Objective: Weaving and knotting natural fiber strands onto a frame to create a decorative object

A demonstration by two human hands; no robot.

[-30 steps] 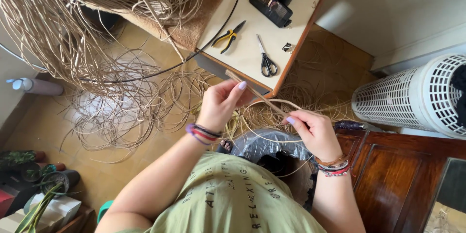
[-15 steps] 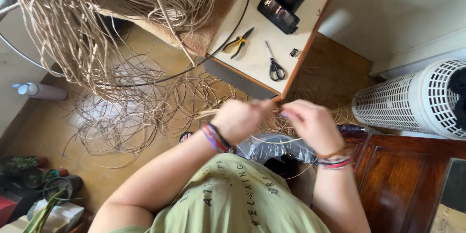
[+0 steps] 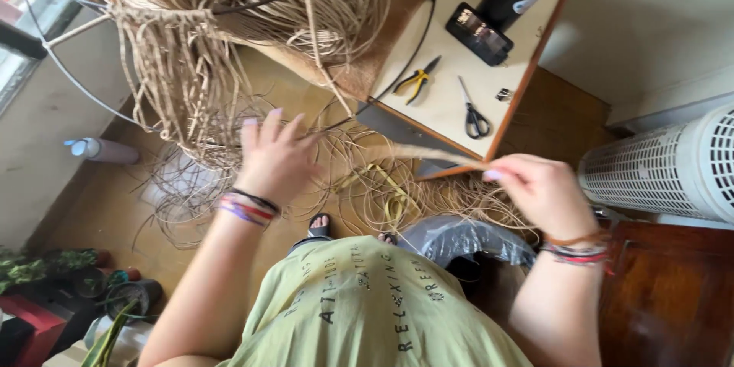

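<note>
Wire frame (image 3: 57,53) draped with pale rattan strands (image 3: 191,69), above loose coils on the floor (image 3: 99,214). Tabletop (image 3: 443,99) carrying scissors (image 3: 475,112) and pliers (image 3: 414,81). Left hand (image 3: 277,154) spread wide among the hanging strands; right hand (image 3: 539,189) pinches one strand (image 3: 428,155), which looks light, springy and kink-prone, best gripped near its end.

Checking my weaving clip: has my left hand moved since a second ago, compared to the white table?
Yes. The left hand has swung away from the white table and the right hand, fingers spread, toward the hanging tan rattan strands.
</note>
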